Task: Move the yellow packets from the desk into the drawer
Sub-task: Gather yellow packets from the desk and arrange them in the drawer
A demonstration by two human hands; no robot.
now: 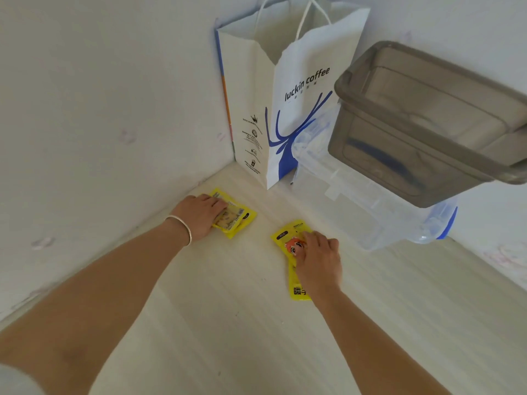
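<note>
- Left hand [201, 214] lies on top of a yellow packet [237, 218] near the back-left corner of the surface [228, 323]. Fingers are bent down over the packet's near edge & touch it. Can't tell if it's a real grip yet. Packet is flat on the surface.
- Silver bracelet [182, 227] sits on the left wrist.
- Right hand [319, 259] lies on a second yellow packet [288, 238], more to the right & nearer. Fingertips are curled & press on the picture of an orange-haired face. This packet is flat on the surface too, w/ its near end poking out under the wrist.
- Both packets are well apart from each other.
- White paper bag [296, 115] w/ blue deer art & "luckin coffee" stands upright in the corner, behind the packets. Top is open; can't see what's inside.
- Clear plastic box [370, 212] w/ blue clips sits just right of the bag. Can't make out anything in it.
- Gray see-through tub [427, 124] w/ a lid rests on top of the clear box. Something w/ a blue stripe shows dimly thru its side; can't tell what.
</note>
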